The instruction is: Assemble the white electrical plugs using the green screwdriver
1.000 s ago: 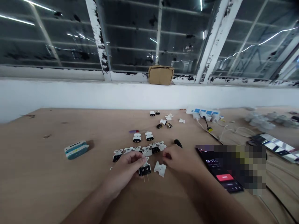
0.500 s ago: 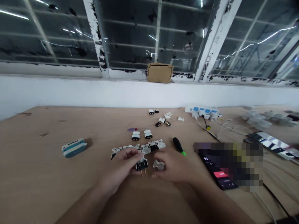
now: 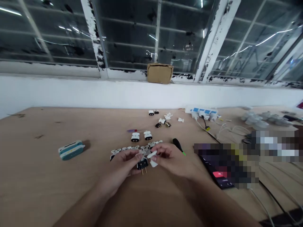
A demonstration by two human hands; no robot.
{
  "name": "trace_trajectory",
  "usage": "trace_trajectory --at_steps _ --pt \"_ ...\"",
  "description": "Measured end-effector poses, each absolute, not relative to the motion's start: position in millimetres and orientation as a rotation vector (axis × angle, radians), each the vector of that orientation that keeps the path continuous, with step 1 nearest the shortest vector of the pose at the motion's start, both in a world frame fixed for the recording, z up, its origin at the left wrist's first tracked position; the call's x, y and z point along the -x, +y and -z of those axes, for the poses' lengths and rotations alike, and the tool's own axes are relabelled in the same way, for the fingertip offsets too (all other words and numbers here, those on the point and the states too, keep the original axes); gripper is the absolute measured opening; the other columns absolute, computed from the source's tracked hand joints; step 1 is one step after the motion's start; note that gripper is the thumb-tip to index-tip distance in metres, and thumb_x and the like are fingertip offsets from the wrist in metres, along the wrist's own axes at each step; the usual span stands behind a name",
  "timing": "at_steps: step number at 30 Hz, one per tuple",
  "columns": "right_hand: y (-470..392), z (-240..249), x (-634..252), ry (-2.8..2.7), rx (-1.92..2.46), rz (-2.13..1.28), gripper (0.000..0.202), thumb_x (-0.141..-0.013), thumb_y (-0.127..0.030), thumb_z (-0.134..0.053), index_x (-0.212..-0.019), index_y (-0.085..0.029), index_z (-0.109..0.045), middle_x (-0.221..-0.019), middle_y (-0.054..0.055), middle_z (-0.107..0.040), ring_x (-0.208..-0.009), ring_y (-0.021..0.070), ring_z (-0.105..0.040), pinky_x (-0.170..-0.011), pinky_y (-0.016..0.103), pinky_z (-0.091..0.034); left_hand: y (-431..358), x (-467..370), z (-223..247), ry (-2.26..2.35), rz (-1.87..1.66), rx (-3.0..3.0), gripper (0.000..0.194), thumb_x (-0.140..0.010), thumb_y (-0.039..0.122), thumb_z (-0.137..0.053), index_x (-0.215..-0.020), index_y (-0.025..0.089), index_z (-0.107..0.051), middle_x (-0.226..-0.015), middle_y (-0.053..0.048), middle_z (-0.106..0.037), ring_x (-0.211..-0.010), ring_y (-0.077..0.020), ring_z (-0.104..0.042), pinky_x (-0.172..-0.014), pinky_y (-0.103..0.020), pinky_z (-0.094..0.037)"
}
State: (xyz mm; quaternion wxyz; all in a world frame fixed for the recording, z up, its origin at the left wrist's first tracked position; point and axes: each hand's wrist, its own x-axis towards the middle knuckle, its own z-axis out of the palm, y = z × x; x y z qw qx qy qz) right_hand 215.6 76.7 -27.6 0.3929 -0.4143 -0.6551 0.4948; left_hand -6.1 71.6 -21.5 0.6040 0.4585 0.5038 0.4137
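My left hand (image 3: 126,161) is closed on a half-built electrical plug (image 3: 142,164), its black core facing me and two metal pins pointing down. Between the fingers of my right hand (image 3: 167,156) is a white plug cover (image 3: 153,157), held close beside the plug; whether the two touch I cannot tell. Behind my hands runs a row of white plug shells (image 3: 125,148), some with black cores, partly hidden by my fingers. Two white plugs with black faces, a left one (image 3: 135,137) and a right one (image 3: 148,135), stand just beyond the row.
A black screwdriver (image 3: 178,145) lies right of my hands, a thin purple one (image 3: 131,130) behind the plugs. Loose plug parts (image 3: 163,121) lie farther back. A teal-and-white box (image 3: 71,150) sits left. Rightward are a phone (image 3: 221,179), a power strip (image 3: 201,112) and cables.
My right hand has moved left and slightly up, bringing the white cover up to the plug and turning it. My left hand still holds the plug. The view has shifted slightly.
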Motion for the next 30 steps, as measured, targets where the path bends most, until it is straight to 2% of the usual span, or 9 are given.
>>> trace_trajectory --at_steps 4,11,17,22,25,30 --pt "78.6 29.3 -213.9 -1.557 0.948 -1.338 0.033 -0.082 -0.043 -0.084 -0.103 -0.021 -0.071 -0.093 0.002 -0.073 -0.087 0.0174 -0.068 -0.082 0.033 -0.054 69.7 4.8 20.1 1.093 -0.979 -1.001 0.05 -0.064 0.045 -0.098 -0.102 0.02 -0.079 -0.114 -0.011 -0.079 -0.106 -0.0292 -0.074 -0.081 -0.035 -0.063" --pt "80.4 35.1 -212.8 -1.438 0.888 -1.372 0.035 -0.077 -0.047 -0.089 -0.094 -0.02 -0.073 -0.089 0.0 -0.072 -0.082 0.0158 -0.066 -0.079 0.031 -0.053 65.9 3.9 23.1 0.97 -0.967 -0.99 0.051 -0.065 0.038 -0.099 -0.108 0.022 -0.079 -0.116 -0.01 -0.079 -0.111 -0.0302 -0.073 -0.092 -0.041 -0.062" --pt "77.3 30.5 -209.9 -1.451 0.847 -1.296 0.028 -0.081 -0.047 -0.087 -0.095 -0.023 -0.079 -0.093 0.001 -0.076 -0.085 0.0175 -0.069 -0.079 0.033 -0.055 64.0 5.2 19.8 0.89 -0.918 -1.005 0.059 -0.062 0.037 -0.101 -0.115 0.021 -0.079 -0.116 -0.012 -0.079 -0.115 -0.0321 -0.073 -0.099 -0.046 -0.06" --pt "75.7 30.3 -206.2 -1.486 0.796 -1.175 0.02 -0.085 -0.042 -0.085 -0.099 -0.028 -0.085 -0.102 0.003 -0.075 -0.095 0.0189 -0.07 -0.086 0.035 -0.057 63.6 4.5 20.5 0.838 -0.886 -1.042 0.059 -0.065 0.039 -0.1 -0.118 0.023 -0.079 -0.121 -0.012 -0.079 -0.12 -0.0319 -0.071 -0.102 -0.045 -0.058" --pt "76.4 34.9 -204.6 -1.486 0.823 -1.117 0.022 -0.085 -0.043 -0.084 -0.101 -0.028 -0.085 -0.103 0.004 -0.073 -0.098 0.0201 -0.069 -0.087 0.036 -0.058 63.3 4.1 23.1 0.82 -0.876 -1.057 0.059 -0.067 0.04 -0.099 -0.12 0.023 -0.079 -0.123 -0.012 -0.079 -0.12 -0.0321 -0.071 -0.101 -0.045 -0.058" --pt "77.3 45.6 -201.0 -1.472 0.922 -1.042 0.033 -0.081 -0.047 -0.085 -0.106 -0.026 -0.079 -0.096 0.003 -0.067 -0.087 0.0183 -0.063 -0.078 0.034 -0.055 63.8 4.2 25.8 0.809 -0.889 -1.066 0.059 -0.067 0.041 -0.099 -0.119 0.022 -0.079 -0.123 -0.014 -0.078 -0.119 -0.0321 -0.071 -0.1 -0.044 -0.058"
